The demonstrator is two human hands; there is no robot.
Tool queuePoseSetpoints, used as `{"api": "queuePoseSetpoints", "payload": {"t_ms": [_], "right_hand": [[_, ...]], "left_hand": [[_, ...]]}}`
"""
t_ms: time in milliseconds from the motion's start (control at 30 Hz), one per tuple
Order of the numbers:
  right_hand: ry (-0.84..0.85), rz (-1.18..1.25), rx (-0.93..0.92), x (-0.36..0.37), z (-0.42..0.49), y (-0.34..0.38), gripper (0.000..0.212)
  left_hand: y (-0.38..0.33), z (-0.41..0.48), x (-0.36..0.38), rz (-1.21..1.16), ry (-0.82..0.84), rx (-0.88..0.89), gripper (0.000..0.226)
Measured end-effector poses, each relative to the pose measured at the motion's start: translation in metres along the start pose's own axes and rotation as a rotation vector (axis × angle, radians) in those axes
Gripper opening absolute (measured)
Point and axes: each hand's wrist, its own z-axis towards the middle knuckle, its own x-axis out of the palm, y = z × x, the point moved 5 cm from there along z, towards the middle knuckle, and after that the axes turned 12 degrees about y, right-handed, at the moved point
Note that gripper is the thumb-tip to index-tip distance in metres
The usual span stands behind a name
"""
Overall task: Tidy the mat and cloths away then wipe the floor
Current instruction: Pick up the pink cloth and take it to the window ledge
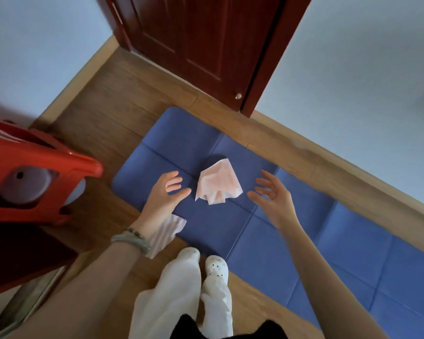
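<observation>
A blue folding mat (pixel 267 231) lies flat on the wooden floor along the wall. A crumpled pale pink cloth (pixel 218 183) sits on its far panel. A second white cloth (pixel 165 234) with a zigzag edge lies at the mat's near-left edge, partly hidden under my left wrist. My left hand (pixel 165 192) hovers just left of the pink cloth with relaxed fingers, holding nothing. My right hand (pixel 272 194) hovers just right of the cloth, fingers spread, apart from it.
A red plastic stool (pixel 34 172) stands at the left on the wooden floor (pixel 113 113). A dark red door (pixel 201 40) is shut ahead, with pale walls on both sides. My white shoes (pixel 216 266) stand at the mat's near edge.
</observation>
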Motion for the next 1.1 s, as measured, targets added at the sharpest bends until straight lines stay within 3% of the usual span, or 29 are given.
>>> {"api": "queuePoseSetpoints", "payload": {"t_ms": [333,500,667,833,900,1033,1100], "right_hand": [[-0.079,0.015,0.085,0.027,0.211,-0.213,0.054],[-0.087,-0.085,0.092,0.039,0.277,-0.309,0.049],[-0.025,-0.389,0.132,0.045,0.321,-0.378,0.066],[0.038,-0.773,0.140,0.062,0.354,-0.401,0.091],[0.055,-0.864,0.063,0.070,0.366,-0.401,0.087],[0.049,-0.808,-0.002,0.074,0.381,-0.400,0.060],[0.029,-0.740,-0.002,0.070,0.381,-0.395,0.048]], "left_hand": [[0.208,0.207,0.032,0.074,-0.045,-0.100,0.055],[0.305,0.270,0.062,0.255,0.040,-0.060,0.058],[0.362,0.312,0.073,0.389,0.019,0.043,0.062],[0.383,0.345,0.086,0.561,0.088,0.139,0.090],[0.382,0.354,0.090,0.683,0.050,0.147,0.079],[0.367,0.359,0.091,0.830,-0.068,0.275,0.020],[0.362,0.358,0.088,0.844,-0.097,0.319,0.012]]}}
